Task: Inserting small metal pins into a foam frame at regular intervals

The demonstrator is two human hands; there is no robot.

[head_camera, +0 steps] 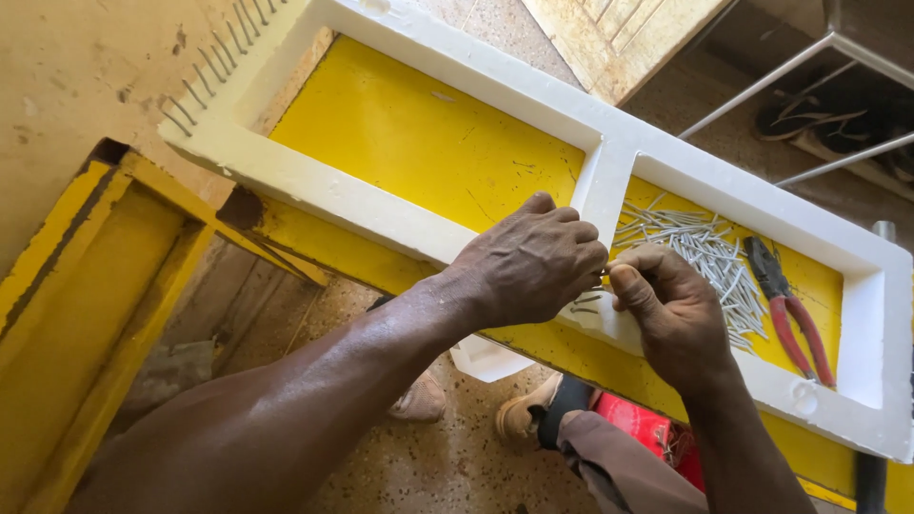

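Head view of two bare hands meeting at the near rail of a white foam frame (476, 71), which lies on a yellow board (419, 143) serving as the tabletop. The left hand (528, 262) is curled nearly into a fist, its fingers (581, 252) bunched together at the point where the frame's cross-divider meets the near rail. The right hand (671, 309) faces it, thumb and forefinger pinched narrowly on a thin nail (600, 276) that is mostly hidden between the two hands. A loose heap of nails (700, 252) lies in the frame's right compartment, with red-handled pliers (790, 309) just beside it toward the right end. A row of nails (214, 62) stands along the frame's far left corner.
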